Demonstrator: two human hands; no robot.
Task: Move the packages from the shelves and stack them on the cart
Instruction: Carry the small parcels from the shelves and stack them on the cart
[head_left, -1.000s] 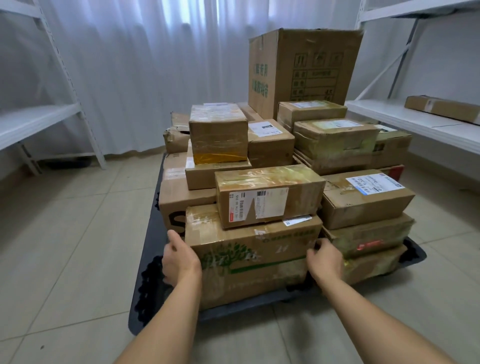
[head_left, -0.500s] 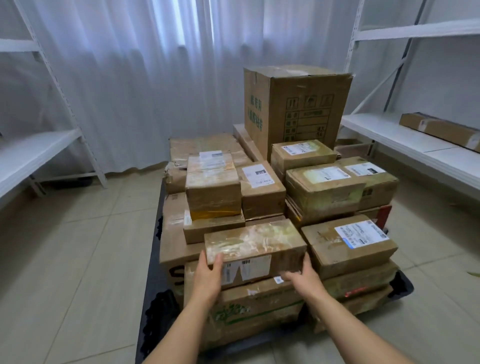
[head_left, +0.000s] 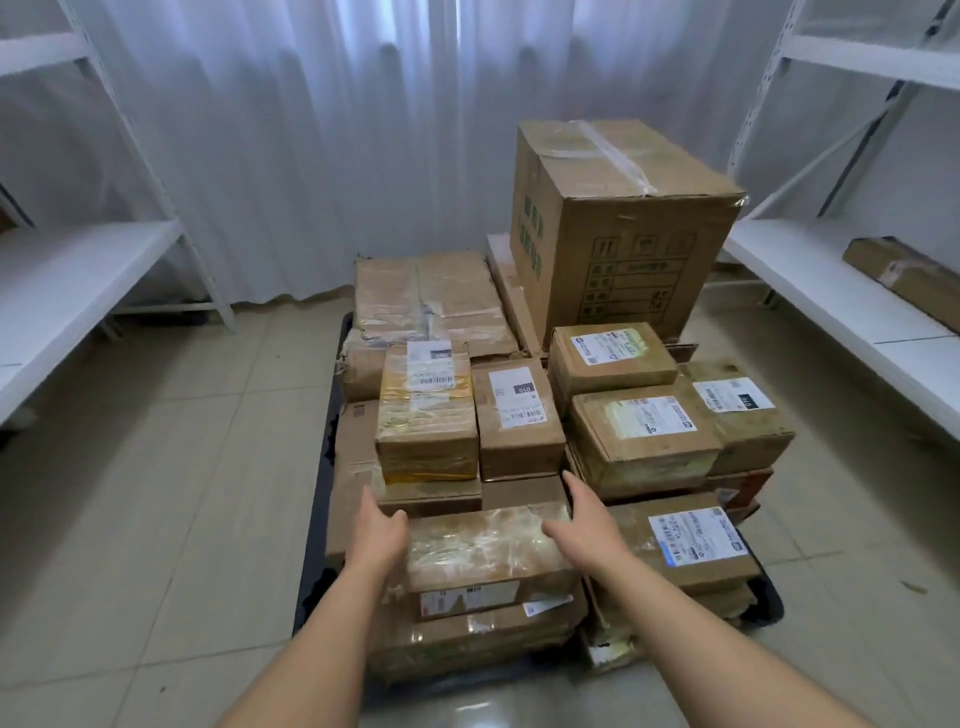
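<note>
A: How is the load arranged?

B: A stack of brown cardboard packages is carried on a low black flat cart (head_left: 332, 415) that stands on a beige tiled floor (head_left: 145, 493). A tall brown cardboard carton with green printed characters (head_left: 618, 228) is placed at the far right of the stack. A wide flat tape-wrapped package (head_left: 431, 301) is placed at the far left, beside the carton.

A: Which package is being handled?

B: A long brown cardboard package wrapped in clear tape (head_left: 488, 551) is seated at the near edge of the cart, on top of another package. A white barcode label is seen on its near face.

A: What is the state of the hands?

B: The left hand (head_left: 379, 530) is laid against the left end of the long package, fingers extended, thumb over the top edge. The right hand (head_left: 587, 525) is laid against the right end, fingers likewise extended. No curled grip is seen; the package is pressed between the two flat hands.

A: What is observed around the cart?

B: White metal shelves (head_left: 831, 291) are set along both sides of the room. A single long brown package (head_left: 904, 275) is left on the right shelf. A white curtain (head_left: 311, 145) is hung behind the stack.
</note>
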